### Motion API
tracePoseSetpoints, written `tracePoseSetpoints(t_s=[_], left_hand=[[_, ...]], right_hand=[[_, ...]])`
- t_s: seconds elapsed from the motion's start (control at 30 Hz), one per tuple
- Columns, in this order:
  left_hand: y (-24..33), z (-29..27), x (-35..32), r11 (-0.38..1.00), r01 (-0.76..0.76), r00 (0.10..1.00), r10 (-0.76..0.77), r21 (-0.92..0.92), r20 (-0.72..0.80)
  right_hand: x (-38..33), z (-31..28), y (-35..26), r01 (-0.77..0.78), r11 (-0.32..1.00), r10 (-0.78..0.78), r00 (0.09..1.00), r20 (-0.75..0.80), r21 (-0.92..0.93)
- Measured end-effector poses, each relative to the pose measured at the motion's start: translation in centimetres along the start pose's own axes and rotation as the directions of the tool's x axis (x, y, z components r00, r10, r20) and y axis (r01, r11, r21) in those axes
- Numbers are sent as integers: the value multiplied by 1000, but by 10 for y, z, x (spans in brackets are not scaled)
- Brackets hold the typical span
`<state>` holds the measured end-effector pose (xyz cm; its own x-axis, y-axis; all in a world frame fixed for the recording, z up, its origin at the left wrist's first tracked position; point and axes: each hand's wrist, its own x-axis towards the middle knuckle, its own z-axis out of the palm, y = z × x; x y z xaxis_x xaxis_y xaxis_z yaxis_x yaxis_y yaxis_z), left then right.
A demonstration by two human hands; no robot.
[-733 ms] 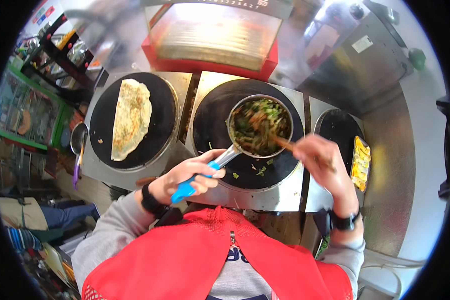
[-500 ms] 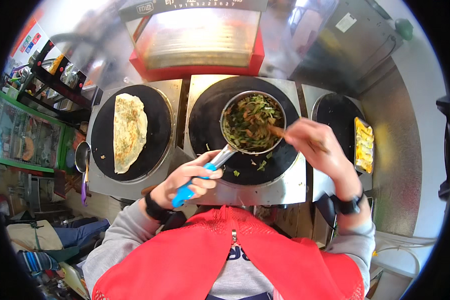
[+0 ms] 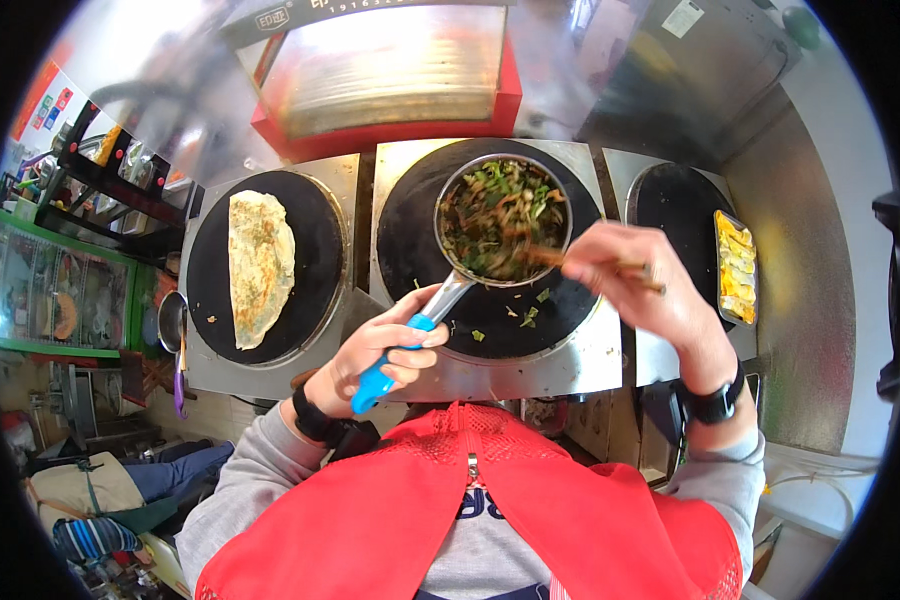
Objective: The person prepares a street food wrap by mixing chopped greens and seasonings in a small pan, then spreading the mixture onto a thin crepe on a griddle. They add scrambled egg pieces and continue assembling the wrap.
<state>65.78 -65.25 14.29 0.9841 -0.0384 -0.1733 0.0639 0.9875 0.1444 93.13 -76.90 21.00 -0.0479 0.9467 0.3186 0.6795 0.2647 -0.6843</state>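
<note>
My left hand [image 3: 395, 350] is wrapped round the blue grip of a small saucepan [image 3: 567, 215], which is held over the middle black griddle [image 3: 405, 215]. Chopped green vegetables mixed with brownish bits [image 3: 500, 205] fill the pan. In my right hand [image 3: 640, 285], at the pan's right rim, is a pair of wooden chopsticks [image 3: 545, 256]. Their tips reach into the mix and are blurred by motion. On the left griddle [image 3: 315, 230] lies a folded, browned flatbread [image 3: 260, 270] with green flecks showing through.
At the right, a tray of yellow pieces [image 3: 736, 268] stands beside a third griddle [image 3: 675, 215]. A red-framed glass case [image 3: 390, 75] is behind the middle griddle. Another small pan [image 3: 172, 322] with a purple handle is at the left. Green scraps [image 3: 528, 317] lie on the middle griddle.
The vegetables have shifted about in the pan under the chopsticks. My right hand has moved slightly up and right. The whole view has shifted a little; both grips are kept.
</note>
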Motion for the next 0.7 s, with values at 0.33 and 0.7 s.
tracePoseSetpoints(t_s=[0.33,0.7], left_hand=[[-13,-13,5,991,51,977,-23,125,-210],[-7,7,-4,948,-103,941,190,300,-280]], right_hand=[[45,11,-7,131,991,-123,946,300,-7],[-35,43,87,-405,565,719,668,-189,719]])
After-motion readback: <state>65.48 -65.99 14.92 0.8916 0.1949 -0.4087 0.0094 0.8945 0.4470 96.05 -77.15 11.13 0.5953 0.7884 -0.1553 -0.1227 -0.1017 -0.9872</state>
